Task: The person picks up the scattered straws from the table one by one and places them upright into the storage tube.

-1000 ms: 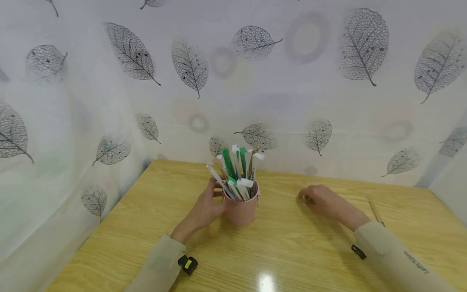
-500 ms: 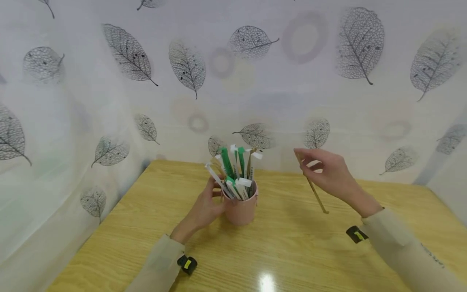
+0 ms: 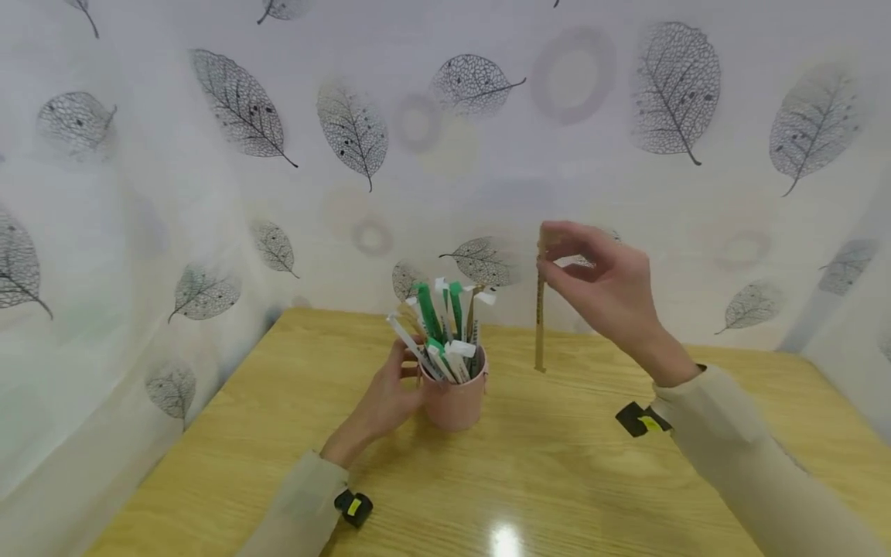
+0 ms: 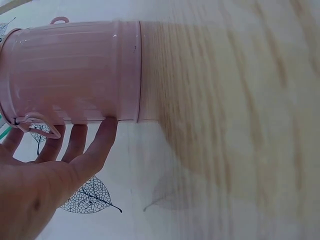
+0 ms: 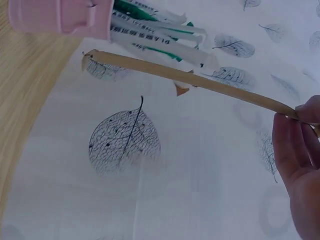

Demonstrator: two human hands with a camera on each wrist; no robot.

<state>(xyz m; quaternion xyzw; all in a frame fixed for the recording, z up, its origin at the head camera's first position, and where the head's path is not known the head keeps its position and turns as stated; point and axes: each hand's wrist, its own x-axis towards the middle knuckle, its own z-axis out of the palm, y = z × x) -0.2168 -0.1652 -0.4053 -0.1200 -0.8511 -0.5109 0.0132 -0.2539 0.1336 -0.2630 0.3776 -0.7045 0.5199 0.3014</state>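
Observation:
A pink metal bucket stands upright on the table, filled with wrapped drinking straws in white, green and brown. My left hand rests at the bucket's left side; its fingers lie nearly straight against the wall, beside a small wire handle. To the right, above the table, my right hand pinches a brown wrapped straw near its top end. This straw hangs almost vertical, its folded lower tip close to bucket-rim height in the right wrist view.
The wood-grain table reaches back to a pale curtain printed with skeleton leaves. More of the curtain closes in the left side. A black band device sits at the left wrist, another at the right.
My right hand has risen from the tabletop and moved left toward the bucket, the brown straw in it swinging from slanted to nearly upright. My left hand stays at the bucket.

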